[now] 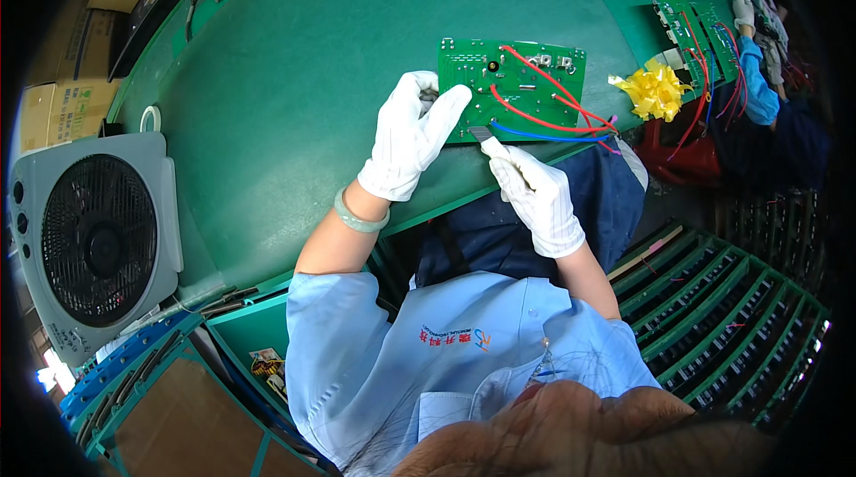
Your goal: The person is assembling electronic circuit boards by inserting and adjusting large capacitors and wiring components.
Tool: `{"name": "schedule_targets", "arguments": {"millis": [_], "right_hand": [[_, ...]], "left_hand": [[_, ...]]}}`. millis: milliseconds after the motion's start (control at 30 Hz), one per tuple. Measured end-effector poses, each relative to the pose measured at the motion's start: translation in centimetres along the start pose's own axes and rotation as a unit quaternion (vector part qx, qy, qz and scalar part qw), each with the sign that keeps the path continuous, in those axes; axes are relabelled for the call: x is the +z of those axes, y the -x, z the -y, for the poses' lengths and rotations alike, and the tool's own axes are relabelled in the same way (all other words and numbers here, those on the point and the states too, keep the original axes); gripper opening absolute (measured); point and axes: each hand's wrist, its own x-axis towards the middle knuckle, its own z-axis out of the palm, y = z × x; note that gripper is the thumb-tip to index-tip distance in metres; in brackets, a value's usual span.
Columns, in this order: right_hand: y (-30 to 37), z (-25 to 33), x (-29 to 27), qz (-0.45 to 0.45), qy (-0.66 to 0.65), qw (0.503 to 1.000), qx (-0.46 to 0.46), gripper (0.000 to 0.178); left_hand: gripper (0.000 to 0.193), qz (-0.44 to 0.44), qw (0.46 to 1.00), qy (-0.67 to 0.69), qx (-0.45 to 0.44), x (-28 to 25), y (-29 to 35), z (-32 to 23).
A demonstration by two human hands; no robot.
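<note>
I list, left to right: one grey box fan, well left of both hands; one white-gloved left hand, grasping the left edge of one green circuit board, thumb on top; that board, ahead of and between the hands, over the green bench; one white-handled tool, dark flat tip at the board's near edge; one white-gloved right hand, pinching the tool; one yellow ribbon-like bundle, beyond it, farther right

Light blue work shirt, white gloves.
Short sleeves, chest pocket, mostly red chest print; left hand, right hand both gloved; pale green bangle.
</note>
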Motion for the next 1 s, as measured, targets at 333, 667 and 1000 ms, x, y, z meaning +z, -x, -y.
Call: {"name": "schedule_targets", "arguments": {"millis": [333,667,1000], "right_hand": [[0.3,-0.3,0.4,-0.059,0.053,0.997,-0.014,0.017],[-0.5,-0.7,-0.9,-0.025,0.102,0.989,-0.103,0.019],[-0.6,-0.4,-1.0,-0.048,0.159,0.979,-0.120,0.018]], "left_hand": [[0.022,0.036,0.999,0.008,-0.028,-0.2,0.0,0.0],[0.027,0.001,1.000,0.010,-0.007,-0.1,0.0,-0.1],[0.027,-0.002,1.000,0.011,-0.003,0.0,0.0,0.0]]}}
